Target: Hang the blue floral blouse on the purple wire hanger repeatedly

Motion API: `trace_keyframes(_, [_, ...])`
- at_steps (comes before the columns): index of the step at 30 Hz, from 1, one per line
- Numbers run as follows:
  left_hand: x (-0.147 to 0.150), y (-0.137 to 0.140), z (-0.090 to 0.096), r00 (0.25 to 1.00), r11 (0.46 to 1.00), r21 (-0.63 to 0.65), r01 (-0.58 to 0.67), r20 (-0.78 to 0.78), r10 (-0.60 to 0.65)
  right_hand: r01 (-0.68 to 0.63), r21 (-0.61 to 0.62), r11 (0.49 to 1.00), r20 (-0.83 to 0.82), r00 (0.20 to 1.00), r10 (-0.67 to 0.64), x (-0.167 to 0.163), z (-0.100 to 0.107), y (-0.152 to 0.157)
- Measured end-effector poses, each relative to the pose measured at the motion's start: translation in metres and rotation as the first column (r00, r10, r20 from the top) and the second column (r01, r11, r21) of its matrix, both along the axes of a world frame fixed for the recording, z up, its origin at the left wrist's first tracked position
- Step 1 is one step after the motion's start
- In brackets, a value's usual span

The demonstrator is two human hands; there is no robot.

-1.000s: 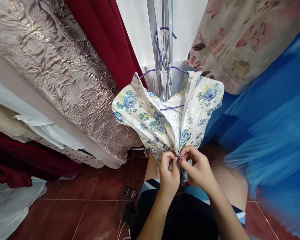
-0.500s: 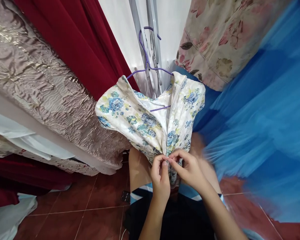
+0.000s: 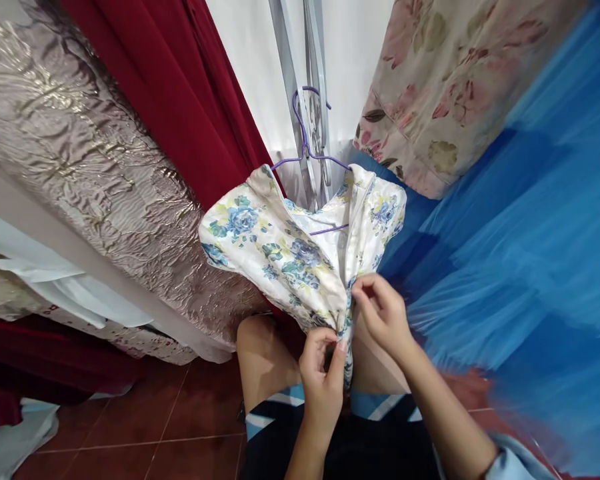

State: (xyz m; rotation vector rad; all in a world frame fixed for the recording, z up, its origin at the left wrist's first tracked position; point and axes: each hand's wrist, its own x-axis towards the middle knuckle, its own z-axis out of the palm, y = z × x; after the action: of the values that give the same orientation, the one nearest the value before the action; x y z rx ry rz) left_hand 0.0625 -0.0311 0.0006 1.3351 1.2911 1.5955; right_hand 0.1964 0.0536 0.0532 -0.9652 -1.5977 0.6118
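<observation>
A white cap-sleeved floral dress (image 3: 290, 257) with blue flowers hangs on a purple hanger (image 3: 306, 143), its front opening parted near the neck. Low on the opening, my left hand (image 3: 323, 367) pinches the cloth between thumb and fingers. Higher up and to the right, my right hand (image 3: 383, 310) is closed on the right edge of the same opening. The fingertips cover whatever fastening lies there. The lower part of the dress drops between my knees and is mostly hidden.
A shiny pink textured gown (image 3: 115, 180) and dark red cloth (image 3: 180, 100) hang to the left. At right are a pink floral fabric (image 3: 430, 100) and blue tulle (image 3: 530, 233). Grey metal poles (image 3: 315, 67) stand behind the hanger, above red floor tiles (image 3: 185, 413).
My hands, together at the opening before, are now apart: the right has moved up along the edge, the left slightly down. The dress and hanger sit lower in view.
</observation>
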Motion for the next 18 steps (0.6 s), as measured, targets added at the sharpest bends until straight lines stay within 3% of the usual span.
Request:
trace_keyframes(3, [0.004,-0.003,-0.002,0.998,0.998,0.036,0.057,-0.037,-0.055,0.152,0.168,0.974,0.001,0.988,-0.154,-0.003,0.035,0.042])
trace_keyframes(6, [0.003,-0.003,-0.001,0.993,0.991,0.068,0.113,-0.048,-0.11,0.178,0.349,0.92,0.066,0.975,-0.213,-0.009,0.078,0.087])
trace_keyframes(9, [-0.005,-0.001,0.0,0.991,0.989,0.083,0.123,-0.056,-0.119,0.177,0.449,0.876,0.131,0.957,-0.26,-0.018,0.112,0.118])
trace_keyframes(12, [-0.016,0.0,-0.002,0.989,0.983,0.126,0.137,-0.079,-0.128,0.188,0.477,0.859,0.158,0.942,-0.295,-0.027,0.126,0.13])
trace_keyframes(18, [-0.027,-0.003,-0.007,0.979,0.976,0.126,0.179,-0.124,-0.164,0.228,0.455,0.861,0.169,0.927,-0.334,-0.031,0.127,0.132])
